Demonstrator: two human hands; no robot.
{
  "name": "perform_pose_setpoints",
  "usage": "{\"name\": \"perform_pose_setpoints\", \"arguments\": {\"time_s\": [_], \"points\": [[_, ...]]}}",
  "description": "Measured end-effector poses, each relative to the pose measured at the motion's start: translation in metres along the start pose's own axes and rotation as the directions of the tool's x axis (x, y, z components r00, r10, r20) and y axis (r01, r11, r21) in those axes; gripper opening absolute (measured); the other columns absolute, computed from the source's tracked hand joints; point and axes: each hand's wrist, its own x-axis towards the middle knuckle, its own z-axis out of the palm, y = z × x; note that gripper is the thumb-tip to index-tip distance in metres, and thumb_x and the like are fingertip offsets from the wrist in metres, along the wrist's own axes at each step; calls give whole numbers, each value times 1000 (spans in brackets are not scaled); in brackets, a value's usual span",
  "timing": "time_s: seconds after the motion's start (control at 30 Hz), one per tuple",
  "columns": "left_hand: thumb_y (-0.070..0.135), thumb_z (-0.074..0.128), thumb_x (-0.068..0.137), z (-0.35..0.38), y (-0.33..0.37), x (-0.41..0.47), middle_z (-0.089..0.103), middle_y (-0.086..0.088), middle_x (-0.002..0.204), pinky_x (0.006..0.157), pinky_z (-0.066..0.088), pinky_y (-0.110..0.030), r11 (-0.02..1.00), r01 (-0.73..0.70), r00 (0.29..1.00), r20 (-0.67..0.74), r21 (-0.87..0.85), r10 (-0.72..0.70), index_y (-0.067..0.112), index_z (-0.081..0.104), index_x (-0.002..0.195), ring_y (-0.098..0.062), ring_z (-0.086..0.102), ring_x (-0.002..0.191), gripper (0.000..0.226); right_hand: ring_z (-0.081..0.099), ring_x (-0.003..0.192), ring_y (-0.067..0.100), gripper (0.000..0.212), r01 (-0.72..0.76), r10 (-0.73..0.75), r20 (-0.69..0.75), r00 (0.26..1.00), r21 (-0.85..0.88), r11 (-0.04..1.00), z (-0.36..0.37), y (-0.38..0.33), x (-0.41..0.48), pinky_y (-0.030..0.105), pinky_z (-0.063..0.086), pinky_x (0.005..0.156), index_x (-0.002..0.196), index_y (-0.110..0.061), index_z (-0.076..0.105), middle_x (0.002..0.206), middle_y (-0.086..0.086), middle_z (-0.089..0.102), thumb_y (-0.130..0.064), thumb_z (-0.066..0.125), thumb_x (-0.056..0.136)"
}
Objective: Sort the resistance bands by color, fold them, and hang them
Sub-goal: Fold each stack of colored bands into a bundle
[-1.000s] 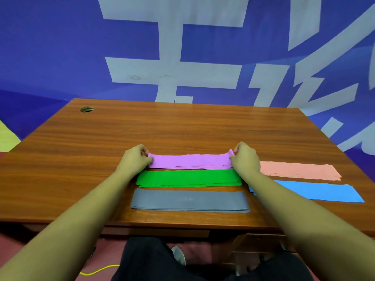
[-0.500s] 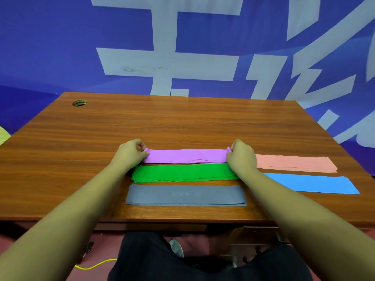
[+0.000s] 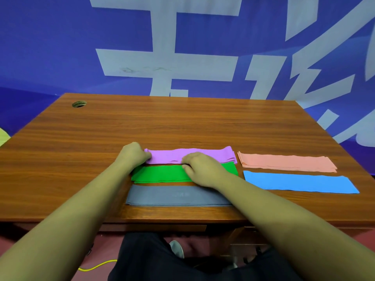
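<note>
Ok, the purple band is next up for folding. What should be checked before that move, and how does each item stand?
1. Left hand grips the left end of the purple band: ok.
2. Right hand holds the purple band mid-length: cannot tell; its curled fingers sit on the purple-green border.
3. Purple band's right end lies free on the table: ok.
4. Green band clear of the hands: not ok; the right hand lies over it.
5. Pink band and blue band lie apart, out of the way: ok.
6. Hanging spot ready: cannot tell; none in view.
</note>
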Motion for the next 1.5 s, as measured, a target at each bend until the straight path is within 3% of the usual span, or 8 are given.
{"name": "perform_pose_setpoints", "arguments": {"time_s": [0.2, 0.5, 0.77, 1.17, 1.27, 1.33, 1.4, 1.5], "points": [[28, 67, 82, -2, -6, 4, 54, -12, 67, 59, 34, -30, 990, 3, 998, 68, -144, 7, 8, 52, 63, -29, 50, 67, 31, 57, 115, 26, 28, -64, 64, 17, 998, 14, 998, -1, -1, -1, 41, 46, 96, 104, -9, 68, 120, 7, 67, -22, 45, 94], [13, 58, 86, -16, 10, 10, 57, -6, 75, 57, 32, -33, 947, -198, 974, -161, -251, 161, 10, 49, 83, -27, 53, 73, 10, 62, 105, 29, 24, -172, 170, 21, 985, 148, 974, -7, -12, 9, 40, 49, 90, 92, -10, 70, 109, 8, 71, -17, 47, 89], [14, 69, 81, -14, -12, 20, 52, -5, 62, 55, 32, -29, 881, -31, 998, -56, -472, 5, 17, 46, 68, -22, 43, 59, 26, 61, 104, 27, 23, -182, 180, 28, 983, 172, 968, -2, -19, 17, 38, 49, 91, 94, -10, 70, 110, 7, 69, -13, 49, 87], [16, 68, 82, -22, 1, 15, 62, -6, 72, 66, 53, -41, 908, -162, 985, -120, -385, 125, 15, 49, 78, -24, 58, 62, 19, 63, 99, 19, 22, -254, 266, 12, 964, 340, 905, -11, -16, 21, 28, 48, 88, 97, -13, 73, 106, 2, 72, -13, 53, 89], [17, 70, 78, -30, 25, 5, 63, -2, 73, 65, 48, -35, 858, -315, 948, -179, -405, 264, 20, 52, 80, -20, 56, 63, 19, 64, 86, 14, 20, -279, 449, -79, 890, 684, 674, -28, -20, 28, 28, 48, 80, 93, -10, 73, 92, 2, 72, -12, 53, 92], [18, 73, 77, -32, 46, -6, 66, -2, 75, 66, 50, -35, 808, -395, 919, -187, -436, 348, 21, 53, 81, -18, 58, 63, 20, 65, 81, 18, 21, -264, 532, 78, 843, 922, 284, -42, -26, 35, 31, 52, 74, 98, -5, 67, 92, 10, 69, -19, 51, 98], [22, 76, 76, -28, 66, -19, 69, -2, 78, 66, 52, -34, 764, -448, 892, -182, -465, 413, 20, 55, 85, -18, 63, 66, 23, 68, 83, 24, 35, -263, 495, 257, 830, 963, -59, -53, -25, 39, 33, 56, 75, 108, -2, 60, 96, 18, 68, -34, 48, 100], [27, 83, 73, -18, 86, -32, 68, 2, 81, 67, 51, -28, 733, -475, 864, -100, -486, 494, 18, 55, 93, -12, 62, 68, 36, 69, 80, 27, 45, -236, 438, 343, 831, 931, -280, -60, -11, 40, 39, 59, 74, 113, -3, 61, 103, 20, 70, -44, 58, 93]]}}
